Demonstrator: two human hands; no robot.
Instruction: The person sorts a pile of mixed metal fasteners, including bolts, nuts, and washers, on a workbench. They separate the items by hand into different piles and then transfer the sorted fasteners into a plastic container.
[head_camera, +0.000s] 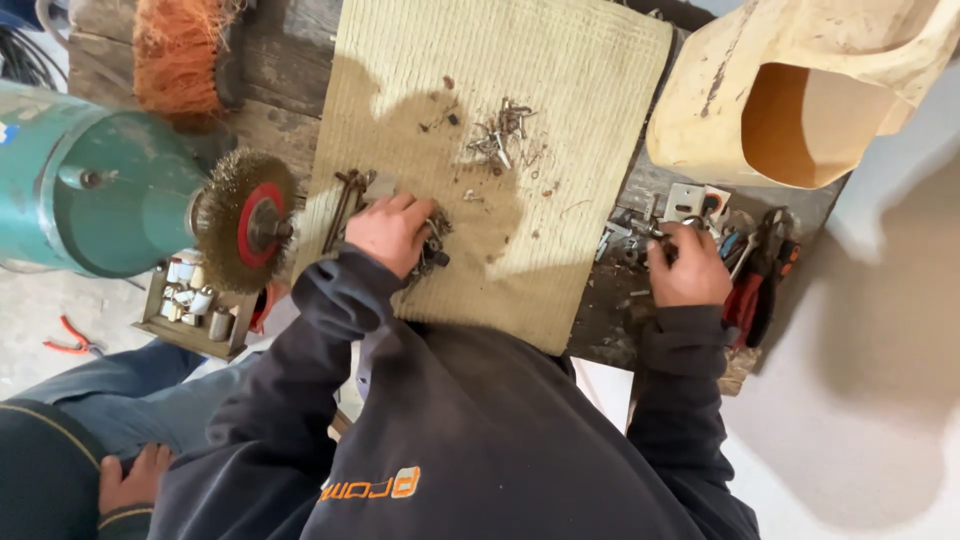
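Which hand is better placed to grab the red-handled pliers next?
Right. The right hand lies beside the pliers, though it seems to hold a small metal piece. The left hand is across the mat, on metal parts.

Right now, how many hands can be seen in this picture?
3. The left hand rests on metal parts on the woven mat; the right hand is among the tools; another person's hand shows at bottom left.

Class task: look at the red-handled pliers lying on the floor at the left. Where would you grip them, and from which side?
Grip the pliers by the two red handles, probably from above, closing the splayed handles together; they lie flat on bare floor, open to reach from overhead, and the metal nose is short.
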